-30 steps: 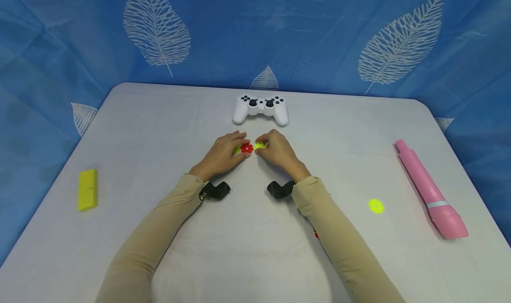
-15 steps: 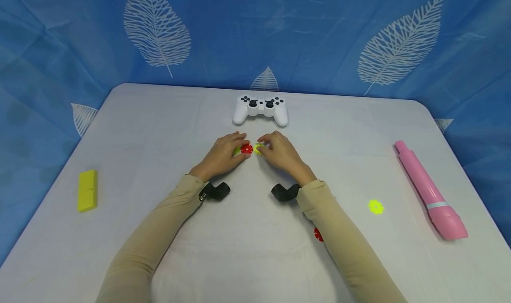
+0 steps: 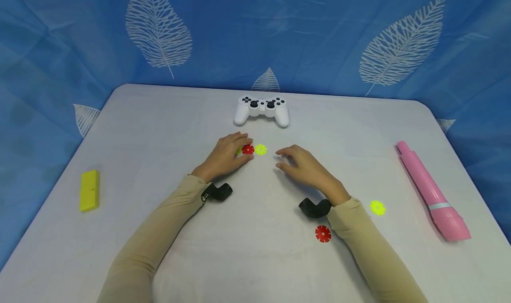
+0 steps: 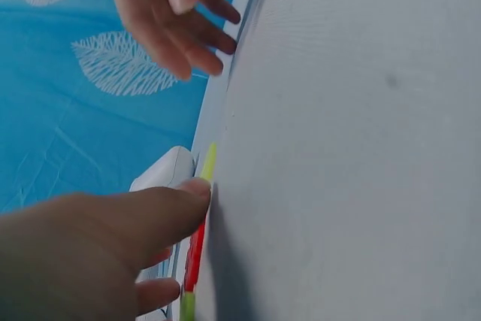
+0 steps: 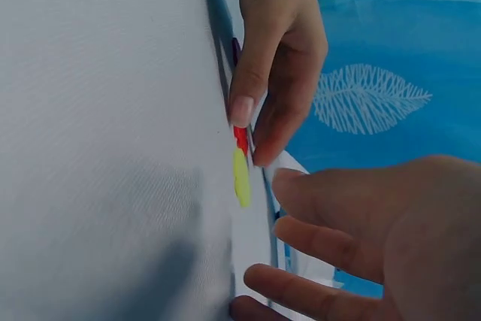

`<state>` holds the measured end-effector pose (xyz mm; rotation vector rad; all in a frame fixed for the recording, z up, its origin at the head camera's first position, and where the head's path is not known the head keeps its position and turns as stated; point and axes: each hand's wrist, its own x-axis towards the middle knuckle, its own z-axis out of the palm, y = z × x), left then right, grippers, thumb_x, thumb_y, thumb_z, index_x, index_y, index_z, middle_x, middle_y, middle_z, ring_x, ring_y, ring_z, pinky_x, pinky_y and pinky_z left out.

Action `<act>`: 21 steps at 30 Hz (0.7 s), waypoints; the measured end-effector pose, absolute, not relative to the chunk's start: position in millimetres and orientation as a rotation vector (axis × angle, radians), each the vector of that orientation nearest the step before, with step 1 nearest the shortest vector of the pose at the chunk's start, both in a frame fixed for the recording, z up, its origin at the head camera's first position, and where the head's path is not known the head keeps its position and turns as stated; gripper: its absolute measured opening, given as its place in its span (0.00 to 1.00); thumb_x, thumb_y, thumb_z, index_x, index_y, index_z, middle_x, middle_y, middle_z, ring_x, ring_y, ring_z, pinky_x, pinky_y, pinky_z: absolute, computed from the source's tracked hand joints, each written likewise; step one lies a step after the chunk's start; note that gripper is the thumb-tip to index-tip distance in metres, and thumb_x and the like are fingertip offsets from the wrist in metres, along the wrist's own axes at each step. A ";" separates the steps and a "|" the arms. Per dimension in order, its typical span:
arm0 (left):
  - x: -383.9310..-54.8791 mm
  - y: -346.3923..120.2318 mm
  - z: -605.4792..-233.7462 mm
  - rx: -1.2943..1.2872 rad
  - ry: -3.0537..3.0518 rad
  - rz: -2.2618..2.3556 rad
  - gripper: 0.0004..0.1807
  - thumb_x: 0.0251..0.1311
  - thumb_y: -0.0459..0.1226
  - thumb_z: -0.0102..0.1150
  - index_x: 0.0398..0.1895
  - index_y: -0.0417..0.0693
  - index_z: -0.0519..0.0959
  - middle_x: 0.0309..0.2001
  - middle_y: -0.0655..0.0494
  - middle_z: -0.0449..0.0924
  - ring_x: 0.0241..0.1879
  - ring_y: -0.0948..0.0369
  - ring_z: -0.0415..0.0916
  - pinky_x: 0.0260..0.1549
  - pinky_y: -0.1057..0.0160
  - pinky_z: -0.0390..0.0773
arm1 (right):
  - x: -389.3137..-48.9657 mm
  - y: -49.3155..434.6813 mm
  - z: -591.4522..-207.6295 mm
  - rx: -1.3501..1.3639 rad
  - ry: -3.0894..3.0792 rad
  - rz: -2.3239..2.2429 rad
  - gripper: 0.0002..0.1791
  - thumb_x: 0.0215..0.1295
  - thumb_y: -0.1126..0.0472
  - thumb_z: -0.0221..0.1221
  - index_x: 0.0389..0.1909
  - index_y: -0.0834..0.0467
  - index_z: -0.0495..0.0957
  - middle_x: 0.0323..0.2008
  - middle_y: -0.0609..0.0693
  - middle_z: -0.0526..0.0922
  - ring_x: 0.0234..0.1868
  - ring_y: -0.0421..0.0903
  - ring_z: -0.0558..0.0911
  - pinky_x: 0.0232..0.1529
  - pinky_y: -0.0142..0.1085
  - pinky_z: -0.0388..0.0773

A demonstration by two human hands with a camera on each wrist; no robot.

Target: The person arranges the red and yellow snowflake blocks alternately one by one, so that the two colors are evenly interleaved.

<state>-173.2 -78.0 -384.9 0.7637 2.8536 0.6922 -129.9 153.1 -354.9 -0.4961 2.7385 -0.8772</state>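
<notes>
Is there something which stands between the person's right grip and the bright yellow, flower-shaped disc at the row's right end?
Nothing visible: only white tabletop shows between the right grip and the yellow disc. The left grip lies on that disc's other side.

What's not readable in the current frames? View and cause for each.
Head: most of the green disc, covered by the left hand.
Head: whether red disc and yellow disc interlock; too small. Left wrist: left hand covers their joint.
Left wrist: green disc's lower end, cut off by bottom edge.
Left wrist: most of the controller, behind left hand.
Right wrist: dark sliver, unidentifiable, mostly hidden by left hand.
</notes>
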 end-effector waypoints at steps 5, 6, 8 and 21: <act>-172.4 -71.8 -382.2 0.786 2.827 0.721 0.32 0.56 0.51 0.56 0.62 0.48 0.66 0.65 0.50 0.63 0.67 0.52 0.55 0.65 0.48 0.55 | -110.7 167.0 -350.4 -0.548 2.722 -0.836 0.22 0.61 0.54 0.56 0.55 0.57 0.72 0.52 0.55 0.75 0.55 0.51 0.72 0.57 0.48 0.69; -172.5 -69.8 -381.8 0.795 2.815 0.724 0.33 0.55 0.51 0.56 0.63 0.49 0.65 0.65 0.50 0.63 0.67 0.52 0.55 0.65 0.48 0.55 | -106.8 169.0 -349.4 -0.557 2.716 -0.829 0.22 0.61 0.53 0.56 0.55 0.57 0.72 0.52 0.55 0.74 0.56 0.51 0.72 0.57 0.48 0.69; -172.8 -65.5 -381.8 0.818 2.793 0.718 0.34 0.54 0.52 0.57 0.63 0.49 0.64 0.65 0.51 0.63 0.67 0.52 0.55 0.65 0.48 0.55 | -99.4 172.4 -348.2 -0.577 2.706 -0.813 0.23 0.61 0.52 0.56 0.56 0.56 0.71 0.53 0.54 0.74 0.56 0.50 0.72 0.58 0.48 0.68; -175.7 -50.3 -382.5 0.892 2.774 0.732 0.30 0.54 0.51 0.59 0.59 0.49 0.69 0.61 0.51 0.69 0.66 0.53 0.59 0.63 0.50 0.58 | -50.6 189.7 -340.8 -0.642 2.728 -0.685 0.23 0.59 0.48 0.57 0.55 0.51 0.72 0.51 0.47 0.75 0.53 0.47 0.74 0.54 0.47 0.71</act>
